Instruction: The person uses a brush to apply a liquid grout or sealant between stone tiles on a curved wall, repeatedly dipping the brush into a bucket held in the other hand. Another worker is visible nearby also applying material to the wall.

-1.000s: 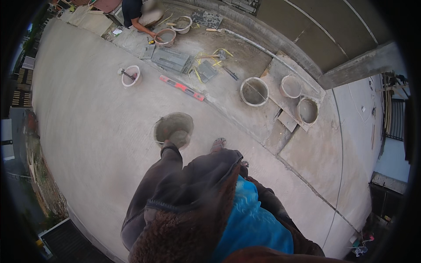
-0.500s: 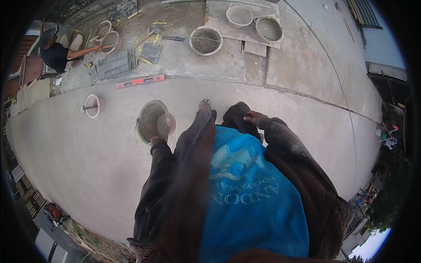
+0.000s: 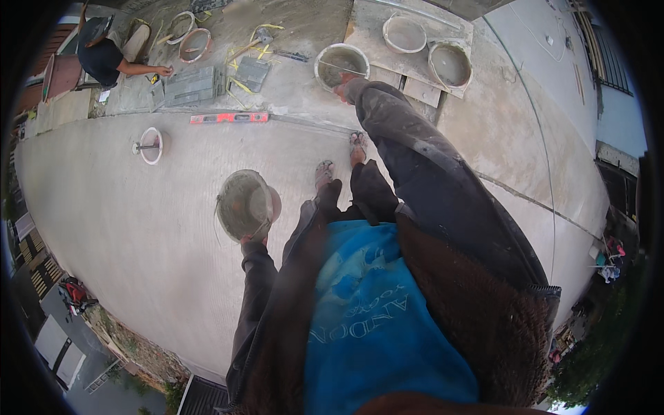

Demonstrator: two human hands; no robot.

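Note:
My left hand (image 3: 254,240) is closed on the rim of a mortar-crusted bucket (image 3: 243,207). This bucket is tipped, so its open mouth faces up and left, and its inside looks coated grey with little in it. My right arm stretches far forward. At its end my right hand (image 3: 342,89) meets the near rim of another bucket (image 3: 334,69), which stands on the concrete with grey material inside and a thin handle across its mouth. The fingers there are small and blurred, so their grip does not show.
Two buckets (image 3: 405,34) (image 3: 450,66) stand on a board at the far right. A red spirit level (image 3: 229,118), stacked grey tiles (image 3: 190,86) and a hammer (image 3: 261,36) lie ahead left. A small white pail (image 3: 151,146) stands left. A co-worker (image 3: 102,55) crouches at far left.
My right hand has left my dark trouser leg and reached forward to the far bucket. The left-hand bucket stays in my grip, its mouth turned slightly. The co-worker's hand has come away from a reddish bucket.

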